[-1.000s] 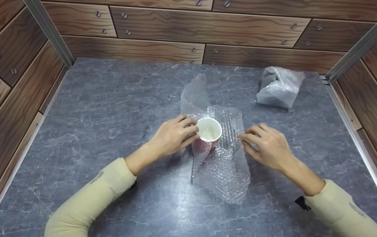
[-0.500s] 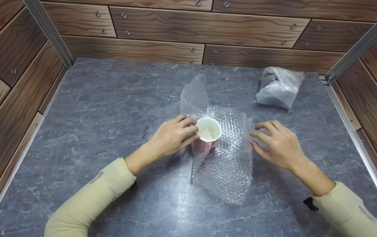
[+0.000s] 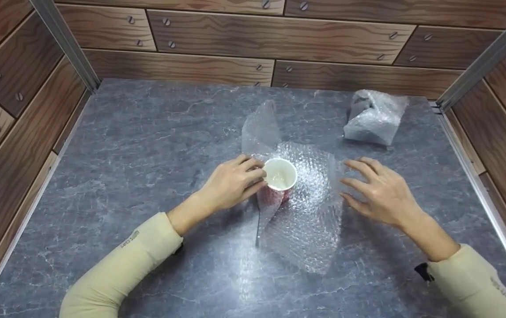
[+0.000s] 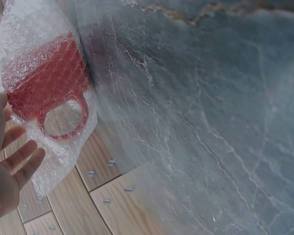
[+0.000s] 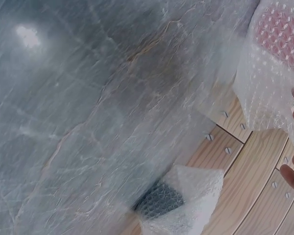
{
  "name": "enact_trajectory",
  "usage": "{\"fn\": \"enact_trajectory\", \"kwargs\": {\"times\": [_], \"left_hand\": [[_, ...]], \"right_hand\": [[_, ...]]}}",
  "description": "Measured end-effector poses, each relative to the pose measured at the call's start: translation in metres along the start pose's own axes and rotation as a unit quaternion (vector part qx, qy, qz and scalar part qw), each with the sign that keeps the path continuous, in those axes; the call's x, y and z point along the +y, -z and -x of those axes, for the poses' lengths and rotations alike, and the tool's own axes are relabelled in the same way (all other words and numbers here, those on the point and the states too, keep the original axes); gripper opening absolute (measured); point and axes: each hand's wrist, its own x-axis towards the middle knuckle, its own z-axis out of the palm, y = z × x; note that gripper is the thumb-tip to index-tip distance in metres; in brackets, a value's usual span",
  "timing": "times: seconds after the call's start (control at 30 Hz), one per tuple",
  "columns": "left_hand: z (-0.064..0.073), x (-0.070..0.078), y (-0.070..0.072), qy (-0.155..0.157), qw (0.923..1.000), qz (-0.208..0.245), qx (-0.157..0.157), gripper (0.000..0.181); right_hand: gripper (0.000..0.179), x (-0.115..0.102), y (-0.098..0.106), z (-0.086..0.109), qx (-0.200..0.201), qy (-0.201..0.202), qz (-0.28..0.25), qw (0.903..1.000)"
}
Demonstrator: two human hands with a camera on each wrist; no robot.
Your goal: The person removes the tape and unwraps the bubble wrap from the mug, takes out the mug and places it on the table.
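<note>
A red mug (image 3: 281,174) with a white inside stands upright on bubble wrap (image 3: 303,238). Through the wrap, the left wrist view shows its red body (image 4: 51,73) and ring-shaped handle (image 4: 62,137). My left hand (image 3: 234,182) pinches the mug's rim and the wrap on its left side, thumb and forefinger at the edge, other fingers loosely extended below. My right hand (image 3: 379,192) is spread with slightly bent fingers just beyond the right edge of the wrap, holding nothing. Its fingertips show at the right of the right wrist view.
Toward the back right corner lies another bubble-wrapped bundle (image 3: 376,117), with something dark inside it (image 5: 161,199). A loose flap of wrap (image 3: 262,128) extends behind the mug. Wood-patterned walls (image 3: 217,37) and metal posts (image 3: 69,46) border the grey marbled table (image 3: 156,132).
My right hand has let go of the wrap's right edge and drawn away to the right, its fingers spreading. The right flap has unfolded outward and flattened. My left hand and the mug stay put.
</note>
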Motion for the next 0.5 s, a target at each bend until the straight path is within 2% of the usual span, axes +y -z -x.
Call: {"fn": "enact_trajectory", "kwargs": {"times": [0.23, 0.4, 0.5], "left_hand": [[0.000, 0.000, 0.000, -0.001, 1.0000, -0.005, -0.005, 0.022], [0.000, 0.000, 0.001, 0.004, 0.9999, -0.001, -0.014, 0.022], [0.000, 0.000, 0.001, 0.006, 0.9999, 0.001, -0.016, 0.022]], "right_hand": [[0.032, 0.005, -0.001, 0.008, -0.051, 0.007, 0.013, 0.9986], [0.035, 0.008, -0.005, 0.013, -0.059, 0.004, 0.014, 0.9982], [0.041, 0.009, -0.008, 0.017, -0.074, -0.013, 0.010, 0.9971]]}}
